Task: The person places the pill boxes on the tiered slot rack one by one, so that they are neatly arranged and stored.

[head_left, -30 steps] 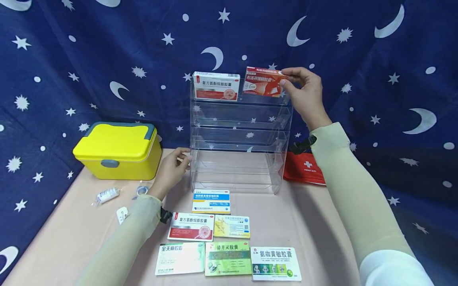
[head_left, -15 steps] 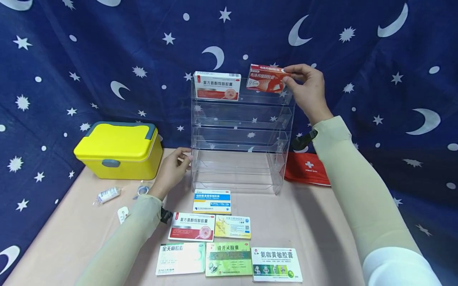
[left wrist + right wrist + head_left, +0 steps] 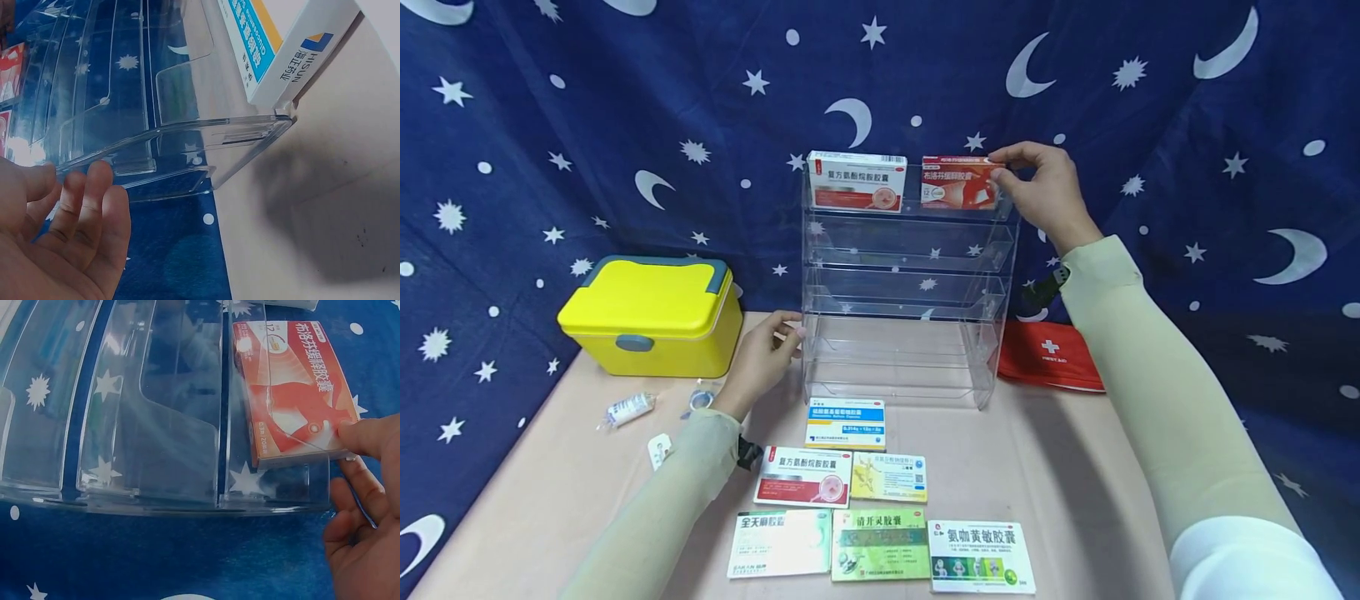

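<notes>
A clear tiered rack (image 3: pixel 910 287) stands mid-table, a white-and-red medicine box (image 3: pixel 857 185) upright at the left of its top tier. My right hand (image 3: pixel 1047 193) pinches the right end of a red-orange medicine box (image 3: pixel 957 185) between thumb and fingers. In the right wrist view this box (image 3: pixel 294 390) sits behind the top tier's clear front lip, its lower part seen through the plastic. My left hand (image 3: pixel 766 358) touches the rack's left side. In the left wrist view its relaxed, bent fingers (image 3: pixel 94 200) lie against the side panel from outside.
Before the rack lie several medicine boxes, among them a blue-and-white one (image 3: pixel 846 423) and a green one (image 3: pixel 880 543). To the left are a yellow case (image 3: pixel 647 321) and small wrapped items (image 3: pixel 628 410). A red first-aid pouch (image 3: pixel 1048 358) lies right of the rack.
The red-orange box rose slightly and shifted right, then came down into the top tier, level with the white-and-red box. My right hand still holds it. The left hand has stayed put.
</notes>
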{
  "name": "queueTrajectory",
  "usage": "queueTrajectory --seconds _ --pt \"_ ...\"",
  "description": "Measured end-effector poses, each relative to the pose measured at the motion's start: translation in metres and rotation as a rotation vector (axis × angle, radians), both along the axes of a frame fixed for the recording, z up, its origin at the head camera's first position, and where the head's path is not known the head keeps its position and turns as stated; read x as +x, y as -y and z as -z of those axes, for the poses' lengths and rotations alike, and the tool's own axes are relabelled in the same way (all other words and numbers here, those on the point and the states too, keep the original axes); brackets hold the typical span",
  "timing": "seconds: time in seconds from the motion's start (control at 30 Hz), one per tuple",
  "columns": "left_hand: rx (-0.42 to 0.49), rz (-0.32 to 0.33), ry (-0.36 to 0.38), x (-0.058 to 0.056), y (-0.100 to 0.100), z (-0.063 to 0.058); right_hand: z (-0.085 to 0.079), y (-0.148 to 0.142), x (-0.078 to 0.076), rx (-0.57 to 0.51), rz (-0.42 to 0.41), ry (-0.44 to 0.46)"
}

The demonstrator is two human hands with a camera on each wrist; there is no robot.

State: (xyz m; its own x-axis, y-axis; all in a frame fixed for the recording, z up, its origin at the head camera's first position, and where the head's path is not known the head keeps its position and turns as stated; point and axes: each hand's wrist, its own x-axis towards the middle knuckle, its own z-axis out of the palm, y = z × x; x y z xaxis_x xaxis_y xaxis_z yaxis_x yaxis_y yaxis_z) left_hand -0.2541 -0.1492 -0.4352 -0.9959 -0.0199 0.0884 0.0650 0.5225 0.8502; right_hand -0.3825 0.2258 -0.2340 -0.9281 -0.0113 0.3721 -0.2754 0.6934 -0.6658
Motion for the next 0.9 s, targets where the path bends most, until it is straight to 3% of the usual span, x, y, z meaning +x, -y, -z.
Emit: queueTrajectory --seconds 0.57,0.73,0.83,0.9 --pt "0.001 -0.005 0.002 -0.001 0.001 -0.003 0.003 -0.005 0.001 0.010 0.030 -0.004" --pt "-0.020 -0.004 -0.009 -0.001 0.001 -0.002 0.021 -0.009 0.013 -0.082 0.012 -0.199" --pt "-0.030 0.007 -0.015 0.000 0.002 -0.001 0.047 -0.009 0.031 -0.217 -0.003 -0.357" --pt "-0.028 0.009 -0.022 0.000 0.002 -0.002 0.068 -0.007 0.048 -0.295 -0.020 -0.403"
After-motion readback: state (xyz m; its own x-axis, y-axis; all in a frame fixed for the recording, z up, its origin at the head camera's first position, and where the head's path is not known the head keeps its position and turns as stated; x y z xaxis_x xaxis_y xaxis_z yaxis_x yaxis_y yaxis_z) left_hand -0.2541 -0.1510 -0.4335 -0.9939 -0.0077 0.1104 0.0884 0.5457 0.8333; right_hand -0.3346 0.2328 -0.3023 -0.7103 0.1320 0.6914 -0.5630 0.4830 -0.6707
